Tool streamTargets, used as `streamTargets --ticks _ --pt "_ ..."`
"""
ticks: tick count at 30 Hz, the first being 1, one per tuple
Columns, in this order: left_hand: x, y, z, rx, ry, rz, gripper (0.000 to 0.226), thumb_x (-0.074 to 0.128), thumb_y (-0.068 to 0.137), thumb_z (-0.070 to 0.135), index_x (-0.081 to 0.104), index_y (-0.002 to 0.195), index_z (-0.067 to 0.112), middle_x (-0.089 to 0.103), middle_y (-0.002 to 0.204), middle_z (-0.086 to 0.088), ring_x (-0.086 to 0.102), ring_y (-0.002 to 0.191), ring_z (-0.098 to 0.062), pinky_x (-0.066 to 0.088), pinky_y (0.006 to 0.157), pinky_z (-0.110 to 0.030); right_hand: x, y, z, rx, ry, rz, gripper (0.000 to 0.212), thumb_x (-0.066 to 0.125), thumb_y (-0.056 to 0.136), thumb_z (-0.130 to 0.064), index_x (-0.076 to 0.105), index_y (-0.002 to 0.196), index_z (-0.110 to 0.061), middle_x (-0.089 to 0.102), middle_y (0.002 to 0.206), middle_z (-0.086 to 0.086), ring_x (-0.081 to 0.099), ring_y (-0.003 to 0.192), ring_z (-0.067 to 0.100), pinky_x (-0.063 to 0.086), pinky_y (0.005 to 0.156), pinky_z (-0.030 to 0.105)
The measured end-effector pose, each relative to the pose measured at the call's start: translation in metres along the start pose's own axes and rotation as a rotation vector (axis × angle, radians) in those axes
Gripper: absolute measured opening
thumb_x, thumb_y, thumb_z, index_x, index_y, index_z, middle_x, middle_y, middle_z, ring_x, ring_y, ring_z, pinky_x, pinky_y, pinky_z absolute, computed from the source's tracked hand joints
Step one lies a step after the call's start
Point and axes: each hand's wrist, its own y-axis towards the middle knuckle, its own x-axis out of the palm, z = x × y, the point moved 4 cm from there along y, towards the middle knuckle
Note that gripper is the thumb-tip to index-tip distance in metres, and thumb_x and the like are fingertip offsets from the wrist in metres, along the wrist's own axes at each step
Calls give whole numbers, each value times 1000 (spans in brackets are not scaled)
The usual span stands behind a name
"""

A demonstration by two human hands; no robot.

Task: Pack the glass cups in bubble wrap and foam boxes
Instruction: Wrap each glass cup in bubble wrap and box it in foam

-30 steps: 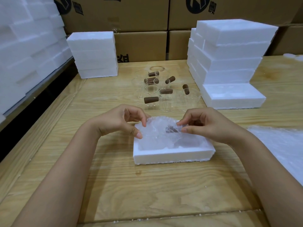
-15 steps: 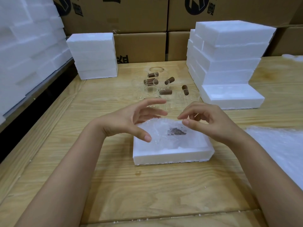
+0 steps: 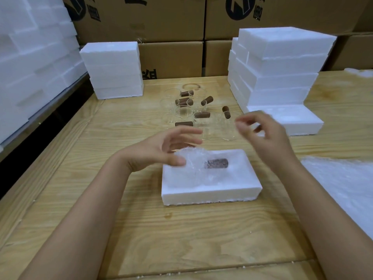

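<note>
A white foam box [image 3: 210, 190] lies on the wooden table in front of me. Inside it rests a glass cup wrapped in bubble wrap [image 3: 201, 165], its brown handle showing through. My left hand [image 3: 161, 146] hovers over the box's left end, fingers spread and holding nothing. My right hand [image 3: 264, 134] is raised above and behind the box's right end, fingers loosely curled, empty and blurred. Several bare glass cups with brown handles [image 3: 193, 112] stand and lie further back on the table.
Stacks of foam boxes stand at back left [image 3: 113, 69] and back right [image 3: 278, 65], with one low foam piece [image 3: 292, 120] in front of the right stack. Bubble wrap sheets [image 3: 343, 182] lie at right. More foam lines the left wall; cardboard cartons stand behind.
Both hands have let go of the wrapped cup and lifted off the box. The right hand rose up and back to the right; the left hand opened above the box.
</note>
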Motion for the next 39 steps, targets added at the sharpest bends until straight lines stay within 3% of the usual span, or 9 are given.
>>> streamTargets --ticks 2,6,11,18,23,27,31,35,39 --pt "-8 -3 -3 6 -150 85 98 73 58 74 44 138 24 56 139 -1 50 131 -18 42 107 -35 -15 8 27 128 -333 122 33 55 93 -37 58 123 -24 57 129 -4 42 125 17 34 99 26" --pt "-15 -3 -18 -27 -342 217 98 71 57 76 50 133 20 59 135 -7 55 126 -25 47 101 -39 -11 5 69 382 -660 -73 62 51 94 -36 27 149 -19 23 157 0 14 142 32 24 111 50" --pt "-19 -5 -28 -20 -434 354 91 80 55 64 54 127 15 62 129 -12 60 118 -29 52 96 -38 -6 4 58 374 -836 38 51 56 91 -41 46 134 -16 35 131 14 29 120 38 37 91 51" --pt "-24 -4 -19 46 -401 491 43 47 86 34 55 124 14 65 124 -10 62 116 -30 48 98 -44 -27 -4 20 172 -865 330 32 58 92 -30 67 105 -3 48 115 21 38 109 42 34 81 48" --pt "-25 -3 -11 83 -397 538 35 51 86 29 58 118 16 69 116 -6 65 109 -28 50 95 -42 -39 -9 -12 -116 -497 598 30 60 89 -32 69 95 -3 55 100 18 47 99 37 35 83 36" --pt "-22 -1 -7 107 -389 555 31 58 91 27 57 121 19 67 120 -6 64 112 -26 51 96 -41 -47 -11 -26 -187 94 618 18 54 92 -43 58 81 -30 50 86 -14 48 85 5 38 73 20" --pt "-24 2 3 170 -384 572 42 53 94 32 42 134 35 59 133 0 61 119 -20 49 99 -37 -43 -2 -27 -60 982 376 25 51 94 -45 66 94 -24 68 92 -8 62 90 15 51 76 33" --pt "-28 3 14 212 -395 526 46 47 94 38 31 136 46 68 118 14 63 114 -19 52 94 -36 -23 0 -25 208 1239 84 40 31 102 -42 67 103 -24 71 97 -8 67 87 9 54 70 25" --pt "-30 1 22 187 -386 476 55 48 94 35 35 146 25 63 110 -8 61 88 -25 55 69 -31 -6 -4 -26 299 1285 -156 58 24 104 -35 78 85 -25 73 90 -8 69 77 7 56 63 22"
